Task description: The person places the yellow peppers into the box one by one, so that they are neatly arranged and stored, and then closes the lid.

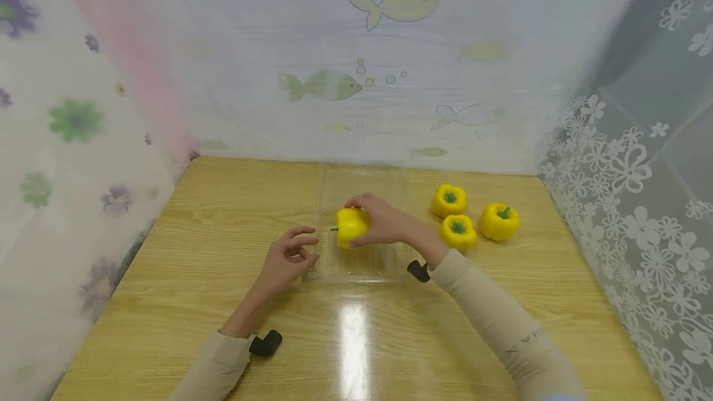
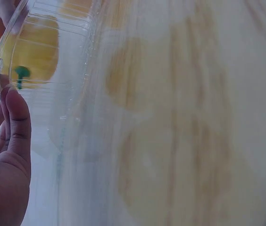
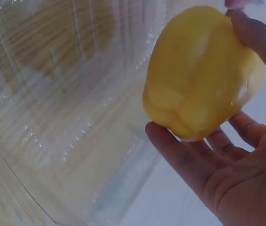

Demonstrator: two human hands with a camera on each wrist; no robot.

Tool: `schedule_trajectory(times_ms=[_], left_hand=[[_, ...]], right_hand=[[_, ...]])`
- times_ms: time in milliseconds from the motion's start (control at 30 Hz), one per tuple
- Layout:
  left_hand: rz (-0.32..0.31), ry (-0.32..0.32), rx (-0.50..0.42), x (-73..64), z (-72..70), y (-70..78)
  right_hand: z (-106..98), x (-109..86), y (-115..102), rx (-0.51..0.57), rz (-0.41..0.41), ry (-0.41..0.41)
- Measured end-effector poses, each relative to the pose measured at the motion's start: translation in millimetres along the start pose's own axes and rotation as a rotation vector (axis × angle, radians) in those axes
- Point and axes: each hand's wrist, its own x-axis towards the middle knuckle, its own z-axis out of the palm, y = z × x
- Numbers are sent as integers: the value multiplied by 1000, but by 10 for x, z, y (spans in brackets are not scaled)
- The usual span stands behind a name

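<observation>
My right hand [image 1: 384,220] grips a yellow bell pepper [image 1: 351,228] over a clear plastic box [image 1: 362,277]. Its green stem points left in the head view. Up close in the right wrist view, the thumb and fingers curl round the pepper [image 3: 199,70]. On the box's left side, my left hand [image 1: 286,258] pinches the rim between thumb and finger. The left wrist view shows this hand [image 2: 10,141] at the rim, with the pepper [image 2: 34,52] seen through the clear wall.
Three more yellow bell peppers, a rear one [image 1: 449,200], a front one [image 1: 458,232] and one further right [image 1: 499,222], stand on the wooden table [image 1: 234,203] right of the box. A fish-patterned curtain [image 1: 312,30] hangs behind; flowered sheets flank both sides.
</observation>
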Motion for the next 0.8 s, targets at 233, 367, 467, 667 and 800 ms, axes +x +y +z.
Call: schedule_trajectory(times_ms=[233,367,467,667,800], left_hand=[[6,-8,-19,1,8,20],[6,-7,-21,5,11,12],[7,-11,-19,8,12,6],[16,-15,-17,7,13,12],[14,-10,-9,6,14,14]], right_hand=[[69,12,-22,-55,64,-44],[72,-8,-15,-73,67,-89],[78,-22,-4,-77,68,-112],[100,-2,25,-77,69,-104],[111,35,24,-86,80,-92]])
